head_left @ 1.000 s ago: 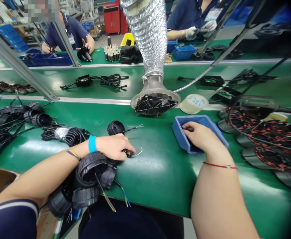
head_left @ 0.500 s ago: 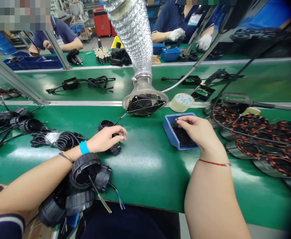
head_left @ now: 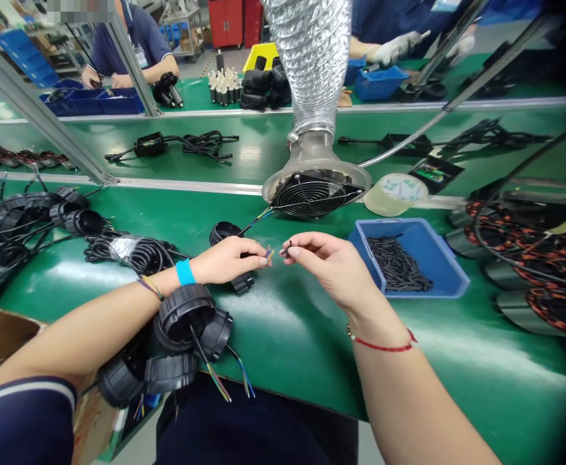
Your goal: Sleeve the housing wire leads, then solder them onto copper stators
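Note:
My left hand (head_left: 234,259) is closed in a pinch on thin coloured wires (head_left: 269,253), whose tips poke out past the fingers. Behind and under this hand lies a black ring-shaped plastic housing (head_left: 224,232), partly hidden by it. Facing it, a small gap away, my right hand (head_left: 328,268) pinches a small black tube piece (head_left: 289,245) between thumb and fingers. To the right of that hand stands a blue bin (head_left: 444,258) with many short black tube pieces (head_left: 399,263) inside.
A fume duct (head_left: 316,77) with a fan guard (head_left: 312,194) hangs over the bench. Black housings (head_left: 186,316) with loose wires lie at the front edge. Cable coils (head_left: 130,252) lie left, wound coils (head_left: 558,258) right, a tape roll (head_left: 395,194) behind. Co-workers sit opposite.
My right hand has come out of the blue bin and moved left to near my left hand, now with a black tube piece in its fingers. The camera view has shifted.

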Motion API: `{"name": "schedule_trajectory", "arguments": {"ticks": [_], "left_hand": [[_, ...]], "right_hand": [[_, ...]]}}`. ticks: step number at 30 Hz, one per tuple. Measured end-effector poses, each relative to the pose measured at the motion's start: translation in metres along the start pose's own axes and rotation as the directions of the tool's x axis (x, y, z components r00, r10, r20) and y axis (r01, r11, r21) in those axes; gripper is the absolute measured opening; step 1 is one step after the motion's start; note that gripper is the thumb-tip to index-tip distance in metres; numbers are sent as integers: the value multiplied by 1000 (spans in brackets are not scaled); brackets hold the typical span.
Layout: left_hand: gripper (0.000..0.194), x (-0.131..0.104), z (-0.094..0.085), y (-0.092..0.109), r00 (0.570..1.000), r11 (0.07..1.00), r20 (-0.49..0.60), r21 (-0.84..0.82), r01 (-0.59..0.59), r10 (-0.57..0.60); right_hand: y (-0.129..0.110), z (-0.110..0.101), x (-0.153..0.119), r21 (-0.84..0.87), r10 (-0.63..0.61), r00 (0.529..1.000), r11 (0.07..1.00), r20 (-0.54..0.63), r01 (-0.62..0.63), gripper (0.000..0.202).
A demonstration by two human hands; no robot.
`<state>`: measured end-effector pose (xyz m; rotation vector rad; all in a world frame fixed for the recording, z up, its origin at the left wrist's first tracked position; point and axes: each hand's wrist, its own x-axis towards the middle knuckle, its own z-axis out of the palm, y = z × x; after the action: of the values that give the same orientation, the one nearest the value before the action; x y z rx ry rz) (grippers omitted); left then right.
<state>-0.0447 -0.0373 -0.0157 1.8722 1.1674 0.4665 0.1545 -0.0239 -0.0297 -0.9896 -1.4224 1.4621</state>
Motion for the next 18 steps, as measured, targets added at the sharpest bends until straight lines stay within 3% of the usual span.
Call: {"name": "schedule_trajectory", "arguments": {"ticks": [7, 18], "left_hand": [[18, 0, 0, 1, 1000, 1000, 14, 22, -18, 18], [19, 0, 0, 0, 999, 998, 29, 33, -44, 43]], "right_hand": [[4, 2, -3, -109, -88, 996, 990, -22, 85, 17], [5, 1, -5, -237, -123, 992, 964, 10, 122, 14]]}}
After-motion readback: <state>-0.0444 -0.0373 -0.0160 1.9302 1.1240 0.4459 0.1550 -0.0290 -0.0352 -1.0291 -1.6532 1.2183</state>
